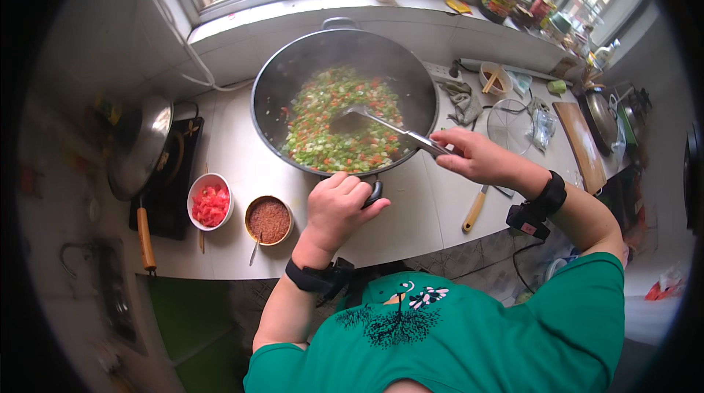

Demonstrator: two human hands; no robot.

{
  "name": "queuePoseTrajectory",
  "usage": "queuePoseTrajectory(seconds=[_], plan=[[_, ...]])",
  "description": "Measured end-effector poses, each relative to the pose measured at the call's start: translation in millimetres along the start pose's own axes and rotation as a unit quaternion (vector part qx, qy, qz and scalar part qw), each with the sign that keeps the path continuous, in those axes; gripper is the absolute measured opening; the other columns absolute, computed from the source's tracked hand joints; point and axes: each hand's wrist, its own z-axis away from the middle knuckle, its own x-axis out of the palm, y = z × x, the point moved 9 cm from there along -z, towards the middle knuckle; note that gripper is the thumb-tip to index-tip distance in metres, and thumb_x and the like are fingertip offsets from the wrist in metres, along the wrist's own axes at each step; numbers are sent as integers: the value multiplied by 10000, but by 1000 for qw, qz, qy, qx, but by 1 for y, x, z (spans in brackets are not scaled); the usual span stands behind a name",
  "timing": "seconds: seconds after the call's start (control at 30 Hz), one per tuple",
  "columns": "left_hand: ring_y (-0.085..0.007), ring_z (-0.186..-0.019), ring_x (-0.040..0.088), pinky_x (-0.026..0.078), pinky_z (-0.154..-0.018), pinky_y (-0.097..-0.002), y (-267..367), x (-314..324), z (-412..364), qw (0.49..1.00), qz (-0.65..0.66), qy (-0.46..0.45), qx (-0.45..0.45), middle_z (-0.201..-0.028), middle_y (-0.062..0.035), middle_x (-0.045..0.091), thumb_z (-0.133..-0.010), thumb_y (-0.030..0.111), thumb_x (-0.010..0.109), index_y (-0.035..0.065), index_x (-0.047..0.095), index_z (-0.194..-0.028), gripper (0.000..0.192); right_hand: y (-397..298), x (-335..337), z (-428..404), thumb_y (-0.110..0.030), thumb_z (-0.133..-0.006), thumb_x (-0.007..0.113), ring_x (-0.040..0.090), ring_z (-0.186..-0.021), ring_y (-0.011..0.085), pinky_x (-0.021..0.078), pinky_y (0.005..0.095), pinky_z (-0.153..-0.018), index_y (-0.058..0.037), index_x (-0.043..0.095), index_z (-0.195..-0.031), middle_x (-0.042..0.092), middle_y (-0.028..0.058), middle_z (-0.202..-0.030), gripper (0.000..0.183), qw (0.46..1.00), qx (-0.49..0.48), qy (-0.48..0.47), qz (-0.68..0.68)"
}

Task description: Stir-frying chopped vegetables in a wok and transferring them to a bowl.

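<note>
A wide dark pan [264, 90] stands on the white counter, steaming, with a bed of diced green, orange and pale vegetables [330, 96] in it. My left hand [341, 203] grips the pan's black near-side handle [375, 195]. In my right hand [473, 156] is the dark-gripped handle of a metal spatula [385, 122]. Its blade end reaches down among the vegetables near the pan's middle, partly sunk in them. The spatula's shaft crosses over the right part of the pan's rim.
Left of the pan are a white bowl of chopped tomatoes [210, 206] and a bowl of reddish-brown seasoning [268, 220] with a spoon. A lidded frying pan [144, 156] sits farther left. To the right lie a wooden-handled knife [475, 210], wire strainer [509, 126] and cutting board [580, 145].
</note>
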Motion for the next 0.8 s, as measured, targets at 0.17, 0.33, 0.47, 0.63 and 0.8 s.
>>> queuePoseTrajectory(seconds=[0.17, 0.33, 0.47, 0.63, 0.8], plan=[[-217, -579, 491, 408, -531, -318, 0, 1, 4, 999, -34, -11, -37, -599, -34, 497, -580, 258, 754, 88, 507, -616, 302, 81, -17, 35, -219, -866, 509, 538, -720, 117, 451, 257, -666, 25, 497, -1091, 569, 56, -839, 332, 956, 81, 128, -251], [-232, -628, 487, 392, -593, -332, 14, 5, 2, 996, -73, -4, -60, -636, -46, 502, -614, 219, 741, 85, 505, -668, 277, 212, 54, 113, -114, -802, 523, 558, -719, 138, 462, 263, -663, 12, 537, -1028, 581, 69, -775, 259, 973, 165, 109, -118], [-264, -769, 534, 418, -699, -358, 29, 8, 10, 987, -141, 25, -75, -805, -77, 565, -690, 119, 693, 48, 553, -854, 228, 243, 104, 148, -112, -803, 521, 552, -723, 137, 458, 258, -672, 15, 537, -1039, 582, 69, -782, 269, 957, 191, 108, -192], [-279, -863, 553, 454, -764, -388, 100, 65, 1, 999, -34, 24, -14, -885, -102, 577, -726, 55, 643, 39, 560, -953, 242, 259, 120, 161, -112, -790, 508, 579, -753, 203, 462, 294, -695, 23, 526, -1042, 590, 114, -794, 286, 923, 195, 152, -293], [-306, -868, 546, 460, -736, -361, 126, 226, 13, 959, 172, -221, -39, -966, -128, 563, -704, 120, 669, 27, 535, -998, 337, 284, 110, 164, -81, -788, 520, 564, -756, 198, 462, 291, -693, 27, 450, -1128, 568, 123, -873, 364, 918, 170, 193, -302]])
